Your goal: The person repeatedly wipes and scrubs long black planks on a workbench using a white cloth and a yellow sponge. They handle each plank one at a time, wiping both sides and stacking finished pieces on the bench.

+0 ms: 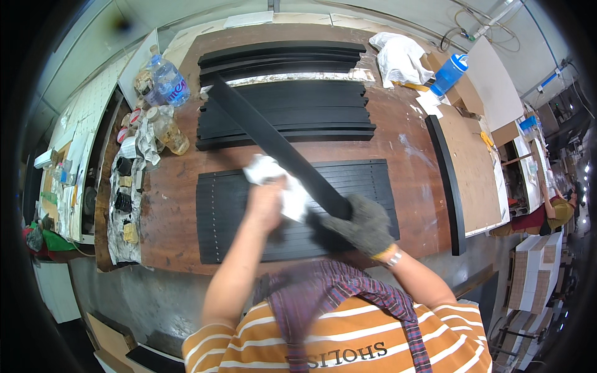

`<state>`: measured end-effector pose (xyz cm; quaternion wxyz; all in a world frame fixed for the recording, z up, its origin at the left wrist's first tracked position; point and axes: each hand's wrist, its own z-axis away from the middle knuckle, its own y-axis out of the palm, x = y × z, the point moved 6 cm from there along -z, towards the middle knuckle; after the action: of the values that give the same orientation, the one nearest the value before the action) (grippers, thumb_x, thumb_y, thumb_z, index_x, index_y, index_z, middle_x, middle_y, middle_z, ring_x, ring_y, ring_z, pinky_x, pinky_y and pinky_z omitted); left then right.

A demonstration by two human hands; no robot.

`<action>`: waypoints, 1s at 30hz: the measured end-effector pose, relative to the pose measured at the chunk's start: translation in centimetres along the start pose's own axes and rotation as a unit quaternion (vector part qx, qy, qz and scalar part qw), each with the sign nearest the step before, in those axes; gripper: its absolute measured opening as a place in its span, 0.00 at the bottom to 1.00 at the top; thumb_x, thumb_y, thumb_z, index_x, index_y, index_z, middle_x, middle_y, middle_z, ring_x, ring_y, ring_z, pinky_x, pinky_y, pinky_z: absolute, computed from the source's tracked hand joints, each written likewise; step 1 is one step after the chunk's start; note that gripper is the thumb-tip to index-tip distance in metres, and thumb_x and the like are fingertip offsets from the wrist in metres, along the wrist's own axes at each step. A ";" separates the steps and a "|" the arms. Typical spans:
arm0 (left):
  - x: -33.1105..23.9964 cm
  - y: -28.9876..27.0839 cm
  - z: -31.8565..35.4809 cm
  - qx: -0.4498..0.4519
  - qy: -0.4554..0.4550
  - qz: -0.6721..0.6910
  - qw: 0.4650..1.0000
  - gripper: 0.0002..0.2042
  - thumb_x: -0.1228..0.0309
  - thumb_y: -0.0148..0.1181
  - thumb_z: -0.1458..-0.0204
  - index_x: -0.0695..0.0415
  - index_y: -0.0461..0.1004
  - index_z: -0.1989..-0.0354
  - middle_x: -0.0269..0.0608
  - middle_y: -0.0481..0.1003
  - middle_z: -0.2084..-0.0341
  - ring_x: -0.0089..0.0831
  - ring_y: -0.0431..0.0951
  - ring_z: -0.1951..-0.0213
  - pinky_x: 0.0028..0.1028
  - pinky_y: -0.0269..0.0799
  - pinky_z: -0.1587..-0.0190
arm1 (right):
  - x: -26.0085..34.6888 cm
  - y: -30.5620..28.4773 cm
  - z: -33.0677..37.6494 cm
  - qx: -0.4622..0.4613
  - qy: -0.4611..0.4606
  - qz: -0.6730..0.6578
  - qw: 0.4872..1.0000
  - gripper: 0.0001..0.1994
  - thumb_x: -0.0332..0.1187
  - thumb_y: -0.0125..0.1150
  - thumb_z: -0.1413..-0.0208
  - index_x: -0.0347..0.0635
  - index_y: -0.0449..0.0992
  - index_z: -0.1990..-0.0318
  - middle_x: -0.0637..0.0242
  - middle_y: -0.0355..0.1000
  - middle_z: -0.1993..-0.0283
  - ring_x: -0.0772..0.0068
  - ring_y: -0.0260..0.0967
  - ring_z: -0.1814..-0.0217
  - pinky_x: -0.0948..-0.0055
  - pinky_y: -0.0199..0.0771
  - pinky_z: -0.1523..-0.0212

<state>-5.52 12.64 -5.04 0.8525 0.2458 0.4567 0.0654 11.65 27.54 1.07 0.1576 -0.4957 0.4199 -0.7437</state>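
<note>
My right hand (365, 226), in a dark grey knitted glove, grips the near end of a long black slat (273, 140). Raised above the table, the slat slants away to the far left. A crumpled white cloth (293, 198) is in my bare left hand (266, 202), against or close beside the slat; motion blurs the fingers. Beneath both hands lies a panel of black slats side by side (233, 217), with rows of small marks near its two ends. Farther off rest a second group of black slats (283, 105) and a stack of more black strips (280, 56).
The brown table (168, 211) carries plastic bottles (169, 81) and a jar (168, 132) at left, near stained foil with small blocks (126, 211). Right are a black bar (446, 186), a white bag (400, 59) and a blue bottle (449, 74). Another person (556, 211) is far right.
</note>
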 end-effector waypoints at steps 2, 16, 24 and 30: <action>0.1 6.6 2.3 0.236 -0.064 0.094 0.965 0.13 0.72 0.63 0.40 0.61 0.73 0.48 0.49 0.81 0.61 0.40 0.84 0.60 0.38 0.83 0.55 | 3.3 0.1 -1.5 -0.094 -0.094 -0.097 0.986 0.25 0.49 0.71 0.50 0.38 0.78 0.53 0.47 0.77 0.57 0.45 0.76 0.55 0.55 0.74 0.55; 1.6 0.5 3.7 0.403 -0.080 -0.282 0.867 0.23 0.78 0.73 0.54 0.63 0.73 0.48 0.46 0.81 0.65 0.32 0.83 0.66 0.32 0.80 0.61 | 3.2 -4.6 -10.1 0.026 -0.113 -0.791 0.600 0.13 0.39 0.57 0.32 0.36 0.76 0.56 0.64 0.73 0.70 0.63 0.74 0.66 0.62 0.77 0.60; -7.5 -3.7 5.5 0.181 0.133 -0.555 0.801 0.27 0.71 0.78 0.59 0.62 0.77 0.48 0.42 0.82 0.64 0.30 0.82 0.61 0.32 0.77 0.52 | -3.3 -12.1 -8.0 -0.204 -0.105 -0.769 0.597 0.13 0.39 0.52 0.30 0.36 0.72 0.61 0.64 0.67 0.73 0.65 0.66 0.70 0.60 0.73 0.62; -3.0 11.0 10.9 0.243 0.534 -0.631 0.508 0.42 0.67 0.73 0.58 0.67 0.60 0.33 0.56 0.76 0.50 0.54 0.79 0.51 0.41 0.77 0.50 | 1.0 -7.0 -7.4 -0.136 -0.047 -0.800 0.583 0.13 0.41 0.57 0.33 0.39 0.73 0.62 0.65 0.69 0.74 0.64 0.69 0.71 0.62 0.74 0.63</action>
<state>2.84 17.31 7.52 0.1713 0.0088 0.8580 -0.4842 5.98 34.51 5.99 -0.5506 -0.6810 -0.0584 -0.4792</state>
